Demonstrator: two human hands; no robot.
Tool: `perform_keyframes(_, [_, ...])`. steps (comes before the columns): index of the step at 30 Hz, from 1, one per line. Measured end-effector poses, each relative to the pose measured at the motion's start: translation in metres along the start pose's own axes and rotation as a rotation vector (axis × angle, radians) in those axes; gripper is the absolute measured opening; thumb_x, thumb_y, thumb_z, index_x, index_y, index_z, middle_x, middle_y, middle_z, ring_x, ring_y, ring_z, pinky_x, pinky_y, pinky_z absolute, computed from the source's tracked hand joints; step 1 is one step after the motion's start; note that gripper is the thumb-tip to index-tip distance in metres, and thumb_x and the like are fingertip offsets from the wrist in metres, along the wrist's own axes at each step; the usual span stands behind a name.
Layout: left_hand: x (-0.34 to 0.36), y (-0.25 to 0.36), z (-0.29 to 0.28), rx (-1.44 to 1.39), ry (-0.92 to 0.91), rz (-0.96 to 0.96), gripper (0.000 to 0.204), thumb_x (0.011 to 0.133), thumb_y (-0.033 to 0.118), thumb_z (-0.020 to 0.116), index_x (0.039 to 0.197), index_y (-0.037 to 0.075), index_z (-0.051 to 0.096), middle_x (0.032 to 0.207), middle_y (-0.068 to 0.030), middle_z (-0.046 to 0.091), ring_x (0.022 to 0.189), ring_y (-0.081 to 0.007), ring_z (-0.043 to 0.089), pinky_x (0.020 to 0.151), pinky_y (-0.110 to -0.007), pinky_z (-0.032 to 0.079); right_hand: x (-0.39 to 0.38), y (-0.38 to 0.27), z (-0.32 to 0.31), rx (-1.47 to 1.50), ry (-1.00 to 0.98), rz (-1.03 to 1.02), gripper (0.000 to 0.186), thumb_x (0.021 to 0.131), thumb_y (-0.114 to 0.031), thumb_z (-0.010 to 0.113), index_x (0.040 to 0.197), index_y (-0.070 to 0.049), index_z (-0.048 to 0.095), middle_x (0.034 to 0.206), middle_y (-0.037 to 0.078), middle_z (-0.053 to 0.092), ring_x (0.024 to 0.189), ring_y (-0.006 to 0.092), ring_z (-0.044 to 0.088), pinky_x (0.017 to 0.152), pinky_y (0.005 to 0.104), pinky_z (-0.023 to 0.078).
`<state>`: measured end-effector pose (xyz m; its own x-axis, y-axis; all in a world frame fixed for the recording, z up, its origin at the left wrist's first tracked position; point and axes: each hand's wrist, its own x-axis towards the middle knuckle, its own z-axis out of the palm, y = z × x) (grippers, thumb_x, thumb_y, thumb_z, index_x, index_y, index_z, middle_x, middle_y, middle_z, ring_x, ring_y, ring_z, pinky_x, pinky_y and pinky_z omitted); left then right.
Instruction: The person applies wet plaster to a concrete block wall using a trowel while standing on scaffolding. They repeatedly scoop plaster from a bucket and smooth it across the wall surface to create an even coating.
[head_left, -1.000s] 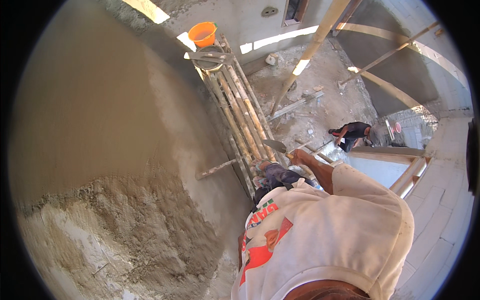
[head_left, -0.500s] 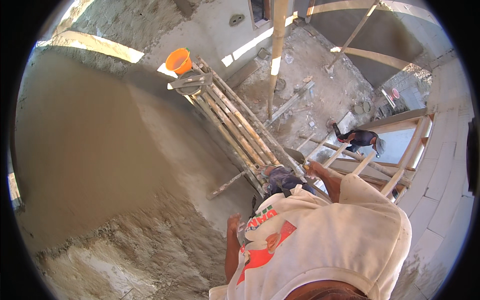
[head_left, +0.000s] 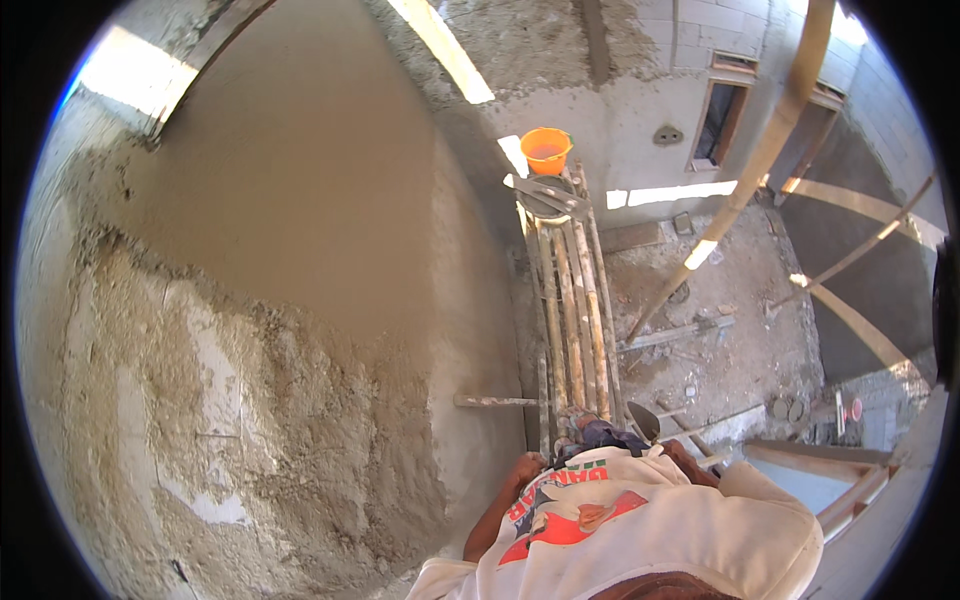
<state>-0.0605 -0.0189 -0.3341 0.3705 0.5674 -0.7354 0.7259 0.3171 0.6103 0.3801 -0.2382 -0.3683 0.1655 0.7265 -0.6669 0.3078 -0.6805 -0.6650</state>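
Trowel at the scaffold planks beside a plastered wall.
The trowel juts up over the right arm; the right hand is hidden, its grip cannot be told. The left hand rests low by the planks, fingers curled, contents unclear. An orange bucket stands far along.

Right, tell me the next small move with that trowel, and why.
Probably bring the trowel left onto the rough lower wall. The plaster above is already smooth, but this patch is lumpy, with pale bare spots showing.
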Motion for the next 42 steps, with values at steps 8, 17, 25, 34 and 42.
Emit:
perform_keyframes(8, [0.016, -0.057, 0.018, 0.539, 0.0, 0.479, 0.031, 0.09, 0.032, 0.061, 0.102, 0.008, 0.078, 0.112, -0.0211, 0.074, 0.101, -0.0387, 0.071, 0.088, -0.049, 0.056, 0.09, -0.018, -0.071, -0.112, -0.007, -0.132, 0.029, 0.087, -0.032, 0.079, 0.096, -0.004, 0.08, 0.085, 0.01, 0.076, 0.079, 0.0209, 0.071, 0.072, 0.0422, 0.055])
perform_keyframes(17, [-0.087, -0.118, 0.052, 0.049, -0.013, -0.16, 0.037, 0.096, 0.036, 0.058, 0.115, 0.008, 0.075, 0.104, -0.0214, 0.075, 0.096, -0.0366, 0.073, 0.089, -0.049, 0.058, 0.145, -0.128, -0.043, 0.615, -0.472, 0.089, 0.027, 0.09, -0.025, 0.075, 0.081, 0.001, 0.071, 0.074, 0.007, 0.07, 0.068, 0.0228, 0.069, 0.06, 0.0428, 0.053])
perform_keyframes(25, [-0.009, -0.018, 0.023, -0.758, 0.115, -0.4, 0.045, 0.1, 0.043, 0.056, 0.12, 0.006, 0.073, 0.107, -0.0202, 0.076, 0.096, -0.0353, 0.074, 0.091, -0.047, 0.058, 0.293, -0.105, -0.068, -0.556, -0.14, -0.232, 0.024, 0.09, -0.019, 0.078, 0.084, 0.003, 0.07, 0.075, 0.008, 0.068, 0.062, 0.0208, 0.064, 0.053, 0.0405, 0.049])
perform_keyframes(34, [0.109, 0.113, -0.052, -1.355, -0.013, -0.534, 0.055, 0.104, 0.05, 0.055, 0.127, 0.003, 0.07, 0.111, -0.0189, 0.077, 0.096, -0.0339, 0.074, 0.092, -0.045, 0.058, 0.354, -0.278, -0.174, 0.235, -0.066, 0.294, 0.025, 0.09, -0.011, 0.073, 0.072, -0.006, 0.057, 0.065, 0.008, 0.06, 0.051, 0.0202, 0.058, 0.044, 0.0358, 0.042])
perform_keyframes(42, [0.144, 0.151, -0.092, -0.892, 0.38, -0.428, 0.034, 0.093, 0.029, 0.076, 0.108, -0.002, 0.071, 0.088, -0.0082, 0.069, 0.071, -0.0184, 0.065, 0.06, -0.038, 0.056, 0.394, -0.302, -0.239, -0.063, -0.048, 0.092, 0.021, 0.086, -0.018, 0.08, 0.089, -0.002, 0.068, 0.074, 0.01, 0.067, 0.057, 0.0182, 0.062, 0.046, 0.0348, 0.045])
